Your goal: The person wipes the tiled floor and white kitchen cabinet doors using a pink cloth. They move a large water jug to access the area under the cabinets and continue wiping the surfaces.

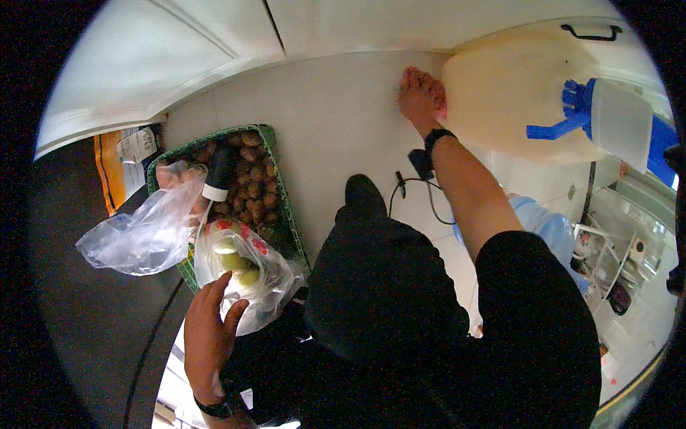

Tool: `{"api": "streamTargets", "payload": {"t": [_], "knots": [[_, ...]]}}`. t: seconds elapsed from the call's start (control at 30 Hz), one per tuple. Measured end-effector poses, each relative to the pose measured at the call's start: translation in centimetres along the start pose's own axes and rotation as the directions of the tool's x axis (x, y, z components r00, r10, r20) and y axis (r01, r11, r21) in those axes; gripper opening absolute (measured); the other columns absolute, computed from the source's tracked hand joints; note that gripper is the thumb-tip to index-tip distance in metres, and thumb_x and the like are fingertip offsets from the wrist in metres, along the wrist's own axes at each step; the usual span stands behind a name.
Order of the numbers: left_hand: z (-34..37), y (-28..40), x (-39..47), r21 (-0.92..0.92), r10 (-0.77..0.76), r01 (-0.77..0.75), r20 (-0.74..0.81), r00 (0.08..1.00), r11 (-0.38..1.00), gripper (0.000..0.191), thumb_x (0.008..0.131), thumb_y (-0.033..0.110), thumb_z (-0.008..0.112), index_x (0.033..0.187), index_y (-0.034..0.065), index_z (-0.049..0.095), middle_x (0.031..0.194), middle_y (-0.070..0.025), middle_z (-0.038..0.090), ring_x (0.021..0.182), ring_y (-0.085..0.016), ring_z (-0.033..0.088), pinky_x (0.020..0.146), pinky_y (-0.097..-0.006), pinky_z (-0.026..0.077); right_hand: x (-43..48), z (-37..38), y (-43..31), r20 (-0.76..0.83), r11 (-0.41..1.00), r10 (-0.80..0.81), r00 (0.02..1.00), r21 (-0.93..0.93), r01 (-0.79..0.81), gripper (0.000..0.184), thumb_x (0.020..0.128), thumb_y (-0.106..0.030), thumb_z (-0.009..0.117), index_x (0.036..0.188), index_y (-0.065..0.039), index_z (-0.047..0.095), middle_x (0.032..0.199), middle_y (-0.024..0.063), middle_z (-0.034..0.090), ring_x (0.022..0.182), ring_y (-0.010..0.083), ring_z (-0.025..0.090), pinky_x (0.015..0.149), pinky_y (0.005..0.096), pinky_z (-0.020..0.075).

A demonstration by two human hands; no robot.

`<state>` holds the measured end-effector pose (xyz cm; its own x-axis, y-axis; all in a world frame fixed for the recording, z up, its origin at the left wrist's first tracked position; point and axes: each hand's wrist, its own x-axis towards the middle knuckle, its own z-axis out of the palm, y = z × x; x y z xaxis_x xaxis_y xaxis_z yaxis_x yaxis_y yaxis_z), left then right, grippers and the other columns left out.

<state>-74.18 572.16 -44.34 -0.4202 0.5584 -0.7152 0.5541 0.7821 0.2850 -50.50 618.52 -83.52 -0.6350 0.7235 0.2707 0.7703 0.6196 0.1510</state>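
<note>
My right hand (419, 99) reaches down to the floor near the cabinet base, its fingers over a pink cloth (438, 96); whether it grips the cloth cannot be told. My left hand (217, 322) has thumb and fingers apart, beside a clear plastic bag (276, 279) with pale green produce (233, 261) inside. That bag lies at the near end of a green plastic crate (284, 198) full of brown, potato-like produce (254, 187). A second clear bag (142, 238) hangs over the crate's left side. A black cylinder with a white end (218, 174) lies on the crate's contents.
White cabinet fronts (332, 24) line the far side. A large cream-coloured container (504, 96) stands right of my right hand, near a blue-and-white pump-like item (616, 118). A black adapter (420, 163) with a cable lies on the floor. Farther right is a white wire rack (611, 263).
</note>
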Motion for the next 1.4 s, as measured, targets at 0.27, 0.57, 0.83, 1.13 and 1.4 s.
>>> {"api": "streamTargets", "payload": {"t": [0.27,0.57,0.83,1.13,1.4], "knots": [[0.1,0.5,0.2,-0.004,0.049,-0.049,-0.033,0.998,0.999,0.053,0.092,0.024,0.078,0.139,0.0085,0.061,0.123,-0.0188,0.068,0.109,-0.038,0.066,0.094,-0.0443,0.053,-6.6,-4.2,-22.9,0.125,0.642,-0.482,0.867,0.723,0.253,0.038,0.086,-0.014,0.057,0.119,-0.005,0.071,0.126,0.0227,0.066,0.128,0.0439,0.053,0.11,0.0584,0.0376],[0.3,0.2,0.0,0.042,0.034,-0.033,-0.028,0.999,0.999,0.053,0.092,0.022,0.077,0.14,0.0078,0.06,0.127,-0.0195,0.068,0.114,-0.039,0.066,0.097,-0.044,0.053,-9.6,-8.9,-7.6,0.448,0.644,-0.451,0.772,0.762,-0.066,0.043,0.094,-0.021,0.055,0.135,-0.013,0.065,0.149,0.017,0.054,0.142,0.0409,0.044,0.116,0.0613,0.0338],[0.4,1.1,0.0,0.0,0.038,-0.038,-0.009,0.999,0.999,0.053,0.092,0.023,0.078,0.14,0.0078,0.061,0.125,-0.0186,0.069,0.112,-0.038,0.067,0.096,-0.0438,0.053,-8.1,-2.4,-12.0,0.404,0.897,-0.044,0.914,0.419,-0.142,0.028,0.091,-0.018,0.059,0.108,-0.003,0.075,0.107,0.0218,0.07,0.105,0.0419,0.063,0.089,0.0574,0.0475],[0.7,0.6,0.5,-0.007,0.033,-0.033,0.0,0.999,0.999,0.051,0.093,0.019,0.077,0.141,0.0101,0.061,0.132,-0.0191,0.067,0.118,-0.037,0.066,0.101,-0.0438,0.052,-5.5,-7.8,-13.6,0.186,0.502,-0.69,0.699,0.819,0.278,0.03,0.099,-0.021,0.053,0.112,-0.002,0.073,0.117,0.02,0.071,0.113,0.0369,0.064,0.1,0.0507,0.0474],[0.6,0.3,0.0,-0.03,-0.012,0.012,0.011,1.0,0.999,0.051,0.094,0.023,0.077,0.14,0.0073,0.061,0.128,-0.019,0.068,0.115,-0.038,0.066,0.097,-0.0445,0.053,-14.7,-4.4,1.0,0.311,0.959,0.191,0.931,0.144,-0.245,0.066,0.097,-0.024,0.051,0.16,-0.009,0.037,0.166,0.0105,0.035,0.149,0.0417,0.033,0.116,0.0683,0.0251]]}}
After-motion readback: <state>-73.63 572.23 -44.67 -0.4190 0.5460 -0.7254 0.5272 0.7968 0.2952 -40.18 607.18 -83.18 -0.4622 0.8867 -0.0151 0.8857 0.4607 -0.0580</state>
